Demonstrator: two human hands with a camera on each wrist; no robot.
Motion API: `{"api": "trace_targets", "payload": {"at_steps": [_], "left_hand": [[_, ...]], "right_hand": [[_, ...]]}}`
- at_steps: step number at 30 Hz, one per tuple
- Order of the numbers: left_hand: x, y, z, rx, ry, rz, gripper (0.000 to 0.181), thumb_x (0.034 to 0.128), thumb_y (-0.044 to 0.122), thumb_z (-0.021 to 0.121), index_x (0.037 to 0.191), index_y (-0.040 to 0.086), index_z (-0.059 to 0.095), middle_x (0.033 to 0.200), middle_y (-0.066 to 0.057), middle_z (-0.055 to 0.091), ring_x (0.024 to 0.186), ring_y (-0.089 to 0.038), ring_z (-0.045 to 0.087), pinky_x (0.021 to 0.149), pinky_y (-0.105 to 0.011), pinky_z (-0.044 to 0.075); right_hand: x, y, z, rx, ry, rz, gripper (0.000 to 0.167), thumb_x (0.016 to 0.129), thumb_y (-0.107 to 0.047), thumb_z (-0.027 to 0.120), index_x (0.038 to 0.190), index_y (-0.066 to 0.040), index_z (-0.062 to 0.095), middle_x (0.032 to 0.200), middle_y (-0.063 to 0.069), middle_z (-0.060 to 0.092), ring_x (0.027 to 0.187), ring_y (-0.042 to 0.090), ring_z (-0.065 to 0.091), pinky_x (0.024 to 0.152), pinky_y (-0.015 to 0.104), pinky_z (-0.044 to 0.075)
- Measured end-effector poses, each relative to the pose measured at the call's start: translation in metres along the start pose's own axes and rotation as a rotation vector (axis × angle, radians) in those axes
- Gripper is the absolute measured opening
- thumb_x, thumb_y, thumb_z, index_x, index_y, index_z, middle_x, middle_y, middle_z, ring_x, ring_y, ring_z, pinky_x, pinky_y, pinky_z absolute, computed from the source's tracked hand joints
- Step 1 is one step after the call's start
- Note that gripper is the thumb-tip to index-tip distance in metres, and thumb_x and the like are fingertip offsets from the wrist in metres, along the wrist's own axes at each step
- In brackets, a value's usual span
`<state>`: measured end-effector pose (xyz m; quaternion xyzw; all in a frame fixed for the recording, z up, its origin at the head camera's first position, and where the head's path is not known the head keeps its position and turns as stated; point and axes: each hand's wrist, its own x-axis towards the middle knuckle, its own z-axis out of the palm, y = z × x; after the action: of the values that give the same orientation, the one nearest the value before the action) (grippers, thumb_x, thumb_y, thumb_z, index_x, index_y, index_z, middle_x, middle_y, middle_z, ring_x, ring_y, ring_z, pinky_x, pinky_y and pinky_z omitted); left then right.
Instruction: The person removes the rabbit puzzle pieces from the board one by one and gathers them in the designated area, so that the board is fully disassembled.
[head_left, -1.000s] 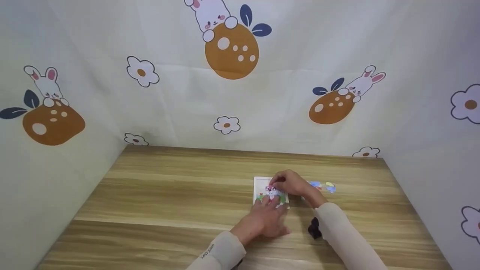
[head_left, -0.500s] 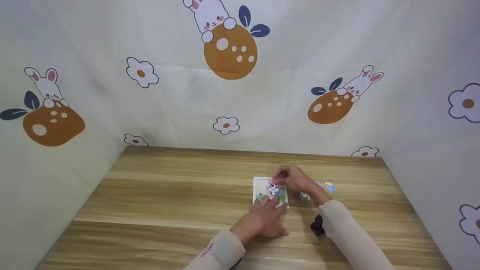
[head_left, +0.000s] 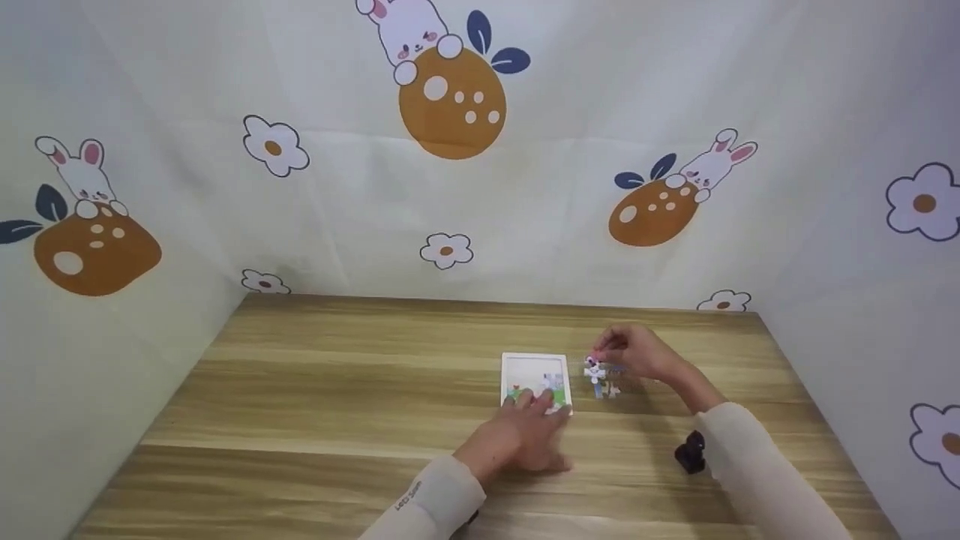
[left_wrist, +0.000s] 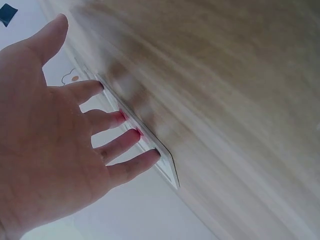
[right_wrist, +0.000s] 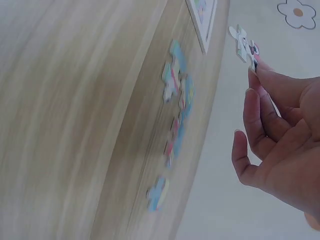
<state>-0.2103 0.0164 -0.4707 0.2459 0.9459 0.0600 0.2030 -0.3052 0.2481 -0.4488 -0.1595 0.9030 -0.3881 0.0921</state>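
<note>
A white-framed puzzle board (head_left: 504,375) lies on the table, with printed green and grey parts showing in its lower area. My left hand (head_left: 525,435) rests its spread fingertips on the board's near part; the left wrist view shows the same hand (left_wrist: 60,130) with fingers extended over the frame's edge (left_wrist: 172,172). Right of the board, my right hand (head_left: 637,356) pinches a white and pink puzzle piece (head_left: 595,370) between thumb and finger. In the right wrist view this piece (right_wrist: 242,45) is held up off the table by the hand (right_wrist: 285,125).
Several loose puzzle pieces (right_wrist: 172,75) lie on the table to the right of the board, partly behind the right hand in the head view. A black object (head_left: 691,453) is at the right wrist. Patterned cloth (head_left: 360,210) stands around the table (head_left: 300,375).
My right hand has moved right, off the board, carrying the white and pink piece, which was over the board before. The left hand has stayed on the board. The view has shifted slightly.
</note>
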Motion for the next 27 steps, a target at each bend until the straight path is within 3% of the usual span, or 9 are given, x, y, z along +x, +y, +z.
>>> {"api": "trace_targets", "payload": {"at_steps": [5,10,17,27], "left_hand": [[-0.003,-0.003,-0.004,-0.020,-0.023,0.008,0.079,0.0900,0.064,0.060,0.157,0.036,0.030,0.169,0.003,0.020,0.156,-0.027,0.017,0.127,-0.049,0.019],[-0.004,-0.006,-0.007,-0.052,-0.047,0.002,0.078,0.0900,0.064,0.060,0.157,0.037,0.030,0.170,0.004,0.018,0.157,-0.029,0.014,0.127,-0.051,0.017],[-0.004,-0.004,-0.006,-0.054,-0.049,0.021,0.080,0.0886,0.064,0.062,0.157,0.037,0.030,0.170,0.004,0.016,0.157,-0.029,0.014,0.128,-0.050,0.016],[-0.005,-0.009,-0.005,-0.067,-0.071,0.035,0.080,0.0900,0.067,0.057,0.158,0.039,0.025,0.171,0.006,0.010,0.158,-0.031,0.010,0.128,-0.051,0.013]], "right_hand": [[-0.008,0.010,-0.013,-0.017,0.005,0.010,0.008,0.095,-0.006,0.067,0.100,-0.001,0.069,0.097,0.012,0.070,0.087,0.016,0.064,0.075,0.022,0.053],[-0.014,0.020,-0.018,-0.018,-0.010,0.036,0.007,0.094,-0.004,0.066,0.100,0.000,0.069,0.097,0.013,0.069,0.087,0.018,0.062,0.075,0.029,0.055],[-0.022,0.037,-0.020,-0.054,-0.040,0.053,0.006,0.091,0.003,0.066,0.097,0.002,0.069,0.093,0.013,0.069,0.084,0.016,0.058,0.070,0.022,0.049],[-0.025,0.053,-0.014,-0.086,-0.017,0.132,0.008,0.094,-0.005,0.068,0.100,-0.001,0.070,0.097,0.009,0.069,0.088,0.018,0.057,0.078,0.029,0.047]]}}
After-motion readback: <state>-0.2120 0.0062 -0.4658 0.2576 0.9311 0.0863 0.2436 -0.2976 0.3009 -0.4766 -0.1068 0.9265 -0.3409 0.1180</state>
